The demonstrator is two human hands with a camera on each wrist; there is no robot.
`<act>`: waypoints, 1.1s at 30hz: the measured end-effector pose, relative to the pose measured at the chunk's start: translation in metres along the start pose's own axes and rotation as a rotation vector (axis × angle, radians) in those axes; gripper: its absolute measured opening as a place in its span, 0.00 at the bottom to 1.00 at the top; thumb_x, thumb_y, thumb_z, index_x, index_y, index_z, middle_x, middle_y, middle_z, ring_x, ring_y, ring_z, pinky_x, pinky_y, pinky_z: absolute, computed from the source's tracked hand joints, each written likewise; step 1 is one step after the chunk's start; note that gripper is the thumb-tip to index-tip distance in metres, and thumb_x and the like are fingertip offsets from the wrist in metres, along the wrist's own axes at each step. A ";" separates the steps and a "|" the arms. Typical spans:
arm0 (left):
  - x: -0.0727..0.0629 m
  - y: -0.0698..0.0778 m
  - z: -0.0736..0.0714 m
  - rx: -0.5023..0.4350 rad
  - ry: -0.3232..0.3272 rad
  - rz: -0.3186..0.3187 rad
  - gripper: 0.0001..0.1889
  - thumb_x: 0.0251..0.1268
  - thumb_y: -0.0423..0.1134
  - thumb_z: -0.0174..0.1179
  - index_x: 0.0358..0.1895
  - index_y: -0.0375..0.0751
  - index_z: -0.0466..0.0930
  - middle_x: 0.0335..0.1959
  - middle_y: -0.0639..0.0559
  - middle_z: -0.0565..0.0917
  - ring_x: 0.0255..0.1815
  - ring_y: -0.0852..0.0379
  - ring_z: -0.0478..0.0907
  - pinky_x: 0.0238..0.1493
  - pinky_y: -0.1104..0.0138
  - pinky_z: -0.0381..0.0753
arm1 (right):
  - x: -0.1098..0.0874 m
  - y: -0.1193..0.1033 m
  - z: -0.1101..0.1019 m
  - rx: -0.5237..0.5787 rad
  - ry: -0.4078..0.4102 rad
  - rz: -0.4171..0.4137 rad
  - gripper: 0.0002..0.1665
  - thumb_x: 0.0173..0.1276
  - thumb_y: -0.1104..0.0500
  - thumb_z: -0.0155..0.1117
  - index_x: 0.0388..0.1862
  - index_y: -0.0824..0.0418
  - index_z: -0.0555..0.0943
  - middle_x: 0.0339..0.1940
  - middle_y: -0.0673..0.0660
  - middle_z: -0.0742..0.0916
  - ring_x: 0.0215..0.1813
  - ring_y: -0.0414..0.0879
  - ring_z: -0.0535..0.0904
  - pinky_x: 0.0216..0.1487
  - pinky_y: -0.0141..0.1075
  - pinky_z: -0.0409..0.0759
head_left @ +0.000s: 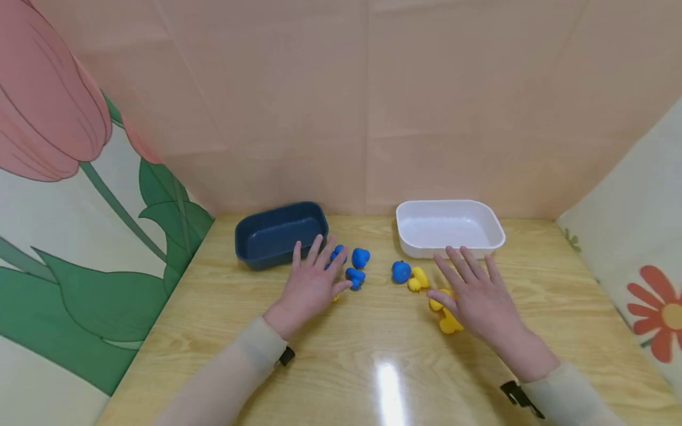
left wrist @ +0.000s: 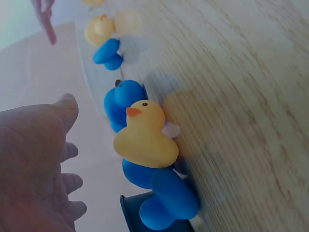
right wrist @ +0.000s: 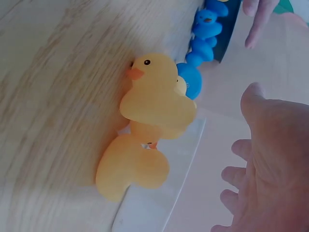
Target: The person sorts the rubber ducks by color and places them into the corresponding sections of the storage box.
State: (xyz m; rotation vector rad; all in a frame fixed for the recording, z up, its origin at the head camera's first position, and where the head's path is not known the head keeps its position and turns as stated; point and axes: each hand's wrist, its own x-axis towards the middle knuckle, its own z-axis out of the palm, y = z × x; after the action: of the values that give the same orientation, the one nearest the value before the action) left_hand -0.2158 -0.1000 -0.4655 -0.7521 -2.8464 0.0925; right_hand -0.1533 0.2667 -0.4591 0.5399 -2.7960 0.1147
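Observation:
My left hand [head_left: 310,289] hovers with fingers spread over several blue rubber ducks, among them one blue duck [head_left: 360,257] and another blue duck [head_left: 355,277]. In the left wrist view, a yellow duck [left wrist: 146,137] stands in front of the blue ones, below that hand and mostly hidden in the head view. My right hand [head_left: 483,303], fingers spread as well, is above several yellow ducks. One yellow duck [right wrist: 157,99] sits upright in the right wrist view, while another yellow duck [right wrist: 116,169] lies tipped over. Neither hand holds anything.
A dark blue tub [head_left: 256,260] stands at the back left, and a white tub [head_left: 426,251] at the back right. Between the two groups, a round blue duck [head_left: 401,271] is beside a yellow duck [head_left: 420,278]. Behind the wooden table [head_left: 341,355] rises a pinkish backdrop [head_left: 298,106].

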 end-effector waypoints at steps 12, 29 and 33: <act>0.000 0.000 -0.008 -0.023 0.005 -0.023 0.41 0.85 0.71 0.48 0.90 0.56 0.60 0.92 0.45 0.52 0.92 0.37 0.43 0.84 0.28 0.41 | 0.000 0.000 0.001 0.017 0.016 0.011 0.48 0.83 0.34 0.62 0.89 0.59 0.66 0.88 0.68 0.67 0.88 0.70 0.57 0.87 0.69 0.39; -0.009 -0.037 -0.013 -0.073 -0.031 -0.165 0.40 0.86 0.70 0.46 0.92 0.57 0.56 0.93 0.46 0.49 0.92 0.37 0.40 0.84 0.27 0.39 | 0.021 -0.015 0.006 0.041 -0.025 0.022 0.50 0.83 0.31 0.60 0.91 0.57 0.63 0.88 0.68 0.66 0.88 0.69 0.55 0.83 0.73 0.49; -0.012 -0.047 -0.011 -0.112 -0.010 -0.192 0.40 0.86 0.68 0.50 0.91 0.55 0.58 0.92 0.44 0.50 0.92 0.36 0.42 0.83 0.27 0.39 | 0.025 -0.019 0.004 0.053 -0.024 0.026 0.49 0.83 0.34 0.63 0.90 0.57 0.64 0.88 0.67 0.66 0.88 0.69 0.56 0.84 0.72 0.49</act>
State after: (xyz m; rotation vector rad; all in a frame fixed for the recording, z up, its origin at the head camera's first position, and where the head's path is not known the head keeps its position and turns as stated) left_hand -0.2260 -0.1469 -0.4517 -0.4955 -2.9359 -0.0914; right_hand -0.1694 0.2393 -0.4555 0.5211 -2.8312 0.1890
